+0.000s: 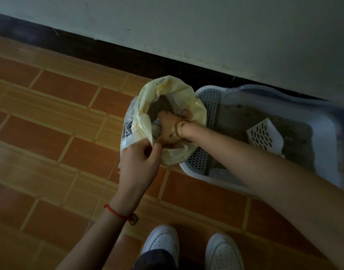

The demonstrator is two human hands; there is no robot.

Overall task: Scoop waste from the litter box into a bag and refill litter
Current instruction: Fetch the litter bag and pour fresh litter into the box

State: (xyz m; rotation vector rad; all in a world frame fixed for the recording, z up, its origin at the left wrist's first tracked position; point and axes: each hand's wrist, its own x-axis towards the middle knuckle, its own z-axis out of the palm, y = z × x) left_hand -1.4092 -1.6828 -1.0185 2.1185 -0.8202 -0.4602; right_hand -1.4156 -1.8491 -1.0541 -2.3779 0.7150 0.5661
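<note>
A pale yellow litter bag (188,98) stands open on the floor, with dark litter (159,107) inside. My left hand (138,164) pinches the bag's near rim. My right hand (168,131) reaches down into the bag's mouth, fingers curled round a white object (156,127) that is mostly hidden. Right of the bag sits the white litter box (323,117), holding grey litter (235,121). A white slotted scoop (264,135) lies in the litter, with no hand on it.
The box has a perforated step (211,106) on its left side, touching the bag. A white wall with a dark skirting (128,53) runs behind. My two white shoes (163,244) stand on the orange tiled floor (50,133) near the bottom edge.
</note>
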